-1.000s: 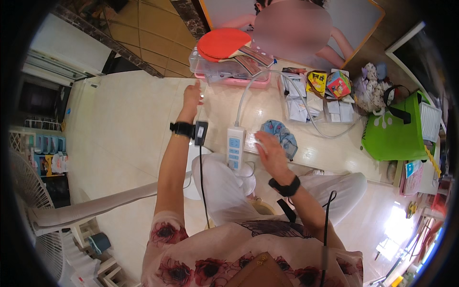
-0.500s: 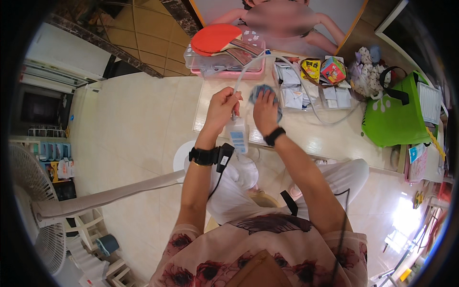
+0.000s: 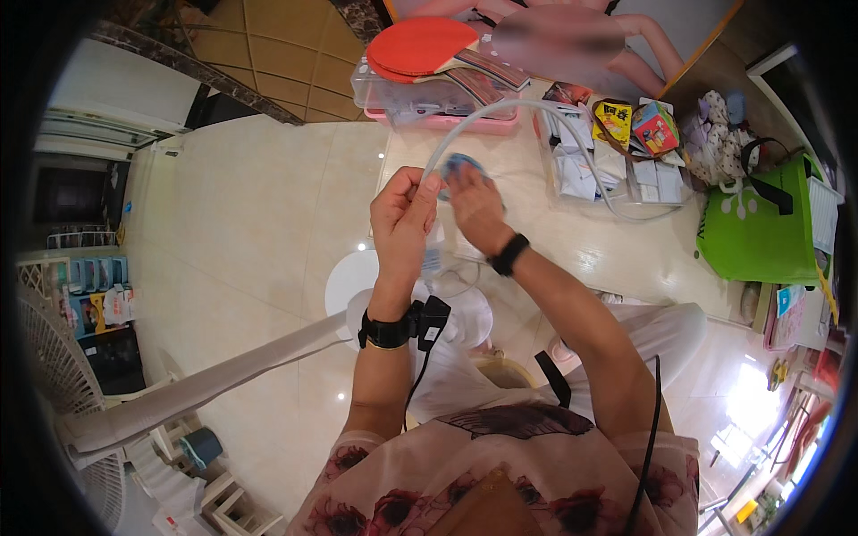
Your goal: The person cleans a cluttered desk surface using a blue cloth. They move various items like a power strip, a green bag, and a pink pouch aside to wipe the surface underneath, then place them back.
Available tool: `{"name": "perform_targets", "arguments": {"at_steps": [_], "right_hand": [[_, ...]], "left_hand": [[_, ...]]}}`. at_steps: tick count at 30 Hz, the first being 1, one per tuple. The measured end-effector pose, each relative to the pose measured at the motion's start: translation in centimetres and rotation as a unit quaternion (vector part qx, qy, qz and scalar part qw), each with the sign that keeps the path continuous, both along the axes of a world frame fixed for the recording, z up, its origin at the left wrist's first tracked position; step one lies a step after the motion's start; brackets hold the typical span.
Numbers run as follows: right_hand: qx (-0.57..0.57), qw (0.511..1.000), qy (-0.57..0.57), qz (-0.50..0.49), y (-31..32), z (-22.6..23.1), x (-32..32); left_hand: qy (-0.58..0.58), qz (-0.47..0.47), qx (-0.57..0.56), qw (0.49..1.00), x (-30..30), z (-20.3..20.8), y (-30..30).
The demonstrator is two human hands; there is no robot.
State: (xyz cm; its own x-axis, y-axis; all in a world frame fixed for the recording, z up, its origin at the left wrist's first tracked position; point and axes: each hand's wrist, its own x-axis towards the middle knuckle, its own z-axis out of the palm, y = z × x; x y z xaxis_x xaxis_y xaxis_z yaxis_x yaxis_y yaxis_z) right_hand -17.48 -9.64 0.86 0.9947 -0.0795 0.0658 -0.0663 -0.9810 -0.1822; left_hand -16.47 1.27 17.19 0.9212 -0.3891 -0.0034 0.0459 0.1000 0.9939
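Note:
My left hand (image 3: 402,214) is closed around a white cable (image 3: 500,107), which rises from my fingers and arcs to the right over the table. Below that hand, a white block with blue print (image 3: 432,261), perhaps a power strip, is mostly hidden by my wrist. My right hand (image 3: 478,210) presses a blue-grey cloth (image 3: 463,166) onto the tabletop, just right of my left hand. The fingers of this hand are stretched over the cloth and smeared by motion.
Red table tennis paddles (image 3: 420,49) lie on a clear and pink box (image 3: 438,116). Clear bins (image 3: 572,183) of white packets stand on the pale table (image 3: 626,246). A green bag (image 3: 755,232) is at the right. A fan (image 3: 58,357) stands at the left.
My right hand and the cloth have moved left, closer to my left hand. My left hand has shifted slightly on the cable, and the white block below is now more hidden. The view has shifted.

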Motion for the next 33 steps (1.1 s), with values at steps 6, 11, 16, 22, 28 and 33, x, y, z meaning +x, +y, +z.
{"name": "perform_targets", "arguments": {"at_steps": [6, 11, 16, 22, 28, 33], "right_hand": [[0.15, 0.973, -0.14, 0.109, 1.5, 0.0, 6.7], [0.143, 0.977, -0.116, 0.112, -1.0, 0.5, -4.2], [0.097, 0.992, -0.063, -0.047, -7.4, 1.5, -16.8], [-0.003, 0.95, -0.086, -0.3, -13.0, 0.3, -23.7], [-0.027, 0.934, -0.075, -0.347, -12.7, -0.2, -23.5], [-0.021, 0.938, -0.079, -0.338, -12.7, 0.0, -23.7]], "left_hand": [[0.028, 0.016, -0.025, 0.999, 0.8, -1.2, -0.8], [-0.023, -0.002, 0.026, 0.999, 2.8, -0.9, -1.9], [-0.256, -0.081, 0.169, 0.948, 6.4, -3.2, -5.9], [-0.409, -0.005, 0.168, 0.897, 9.9, -3.4, -7.1], [0.092, -0.046, 0.019, 0.995, 7.2, -0.8, -5.9], [0.14, -0.04, -0.076, 0.986, 7.2, -1.7, -3.4]]}}
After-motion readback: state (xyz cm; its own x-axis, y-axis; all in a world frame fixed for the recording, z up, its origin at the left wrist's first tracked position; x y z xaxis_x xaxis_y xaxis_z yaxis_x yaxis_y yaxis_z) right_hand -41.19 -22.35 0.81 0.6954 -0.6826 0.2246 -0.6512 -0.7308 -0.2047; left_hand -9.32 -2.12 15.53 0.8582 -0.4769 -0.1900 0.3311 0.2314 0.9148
